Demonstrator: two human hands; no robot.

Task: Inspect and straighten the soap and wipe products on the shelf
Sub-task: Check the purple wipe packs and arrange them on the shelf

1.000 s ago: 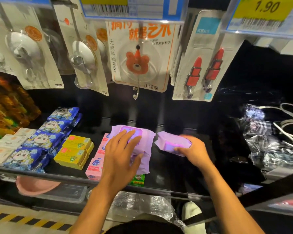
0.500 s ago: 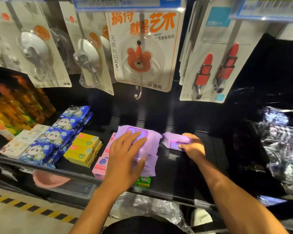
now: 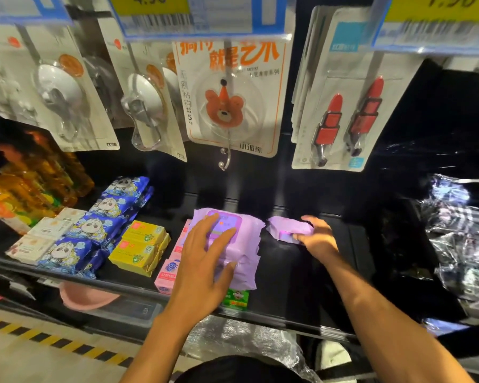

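A large purple wipe pack [image 3: 241,239] lies mid-shelf on a black shelf [image 3: 288,288]. My left hand [image 3: 202,261] rests flat on top of it with fingers spread. To its right, a smaller purple wipe pack [image 3: 286,226] lies further back, and my right hand [image 3: 317,239] grips its right end. Pink soap boxes [image 3: 165,275] sit just left of the large pack. Yellow soap boxes [image 3: 140,246] are stacked further left. A green box [image 3: 237,298] pokes out from under the large pack at the shelf's front edge.
Blue cartoon wipe packs [image 3: 94,230] and white soap boxes [image 3: 39,236] fill the shelf's left part, with orange bottles [image 3: 25,183] behind. Hook packages [image 3: 230,100] hang above. Crinkled clear plastic bags [image 3: 459,233] lie at the right. A pink basin [image 3: 86,298] sits below.
My right hand has set the small purple pack down further back on the shelf and still holds it. My left hand stays on the large pack.
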